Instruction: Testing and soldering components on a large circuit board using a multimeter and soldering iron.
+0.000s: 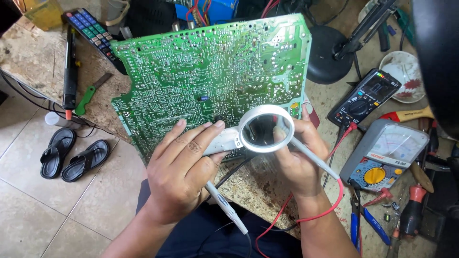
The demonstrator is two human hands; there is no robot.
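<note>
Holding a round white magnifying glass [265, 128] by its handle, the left hand [184, 169] has its fingers curled shut around the white grip, with a slim white probe [227, 208] also tucked under the palm and pointing down toward the person's lap. The right hand [299, 153] sits just to the right of the lens, fingers closed on a second white probe [313, 157], whose tip reaches in behind the ring of the magnifier. A red lead [330, 205] trails from that probe, looping below the right wrist.

Directly beyond both hands, a large green circuit board [210, 71] stands tilted with its soldered side facing the viewer; its lower edge lies just behind the lens and touches the fingertips of the left hand.

Right of the right hand lie a grey analogue meter [387, 155] with a yellow dial and, farther up, a black digital multimeter [366, 98]. Far left of the left hand, a black remote control [91, 31] and a green-handled tool [88, 95] rest on the worn speckled workbench [28, 52]. Below those, on the tiled floor, sits a pair of black sandals [74, 155].
</note>
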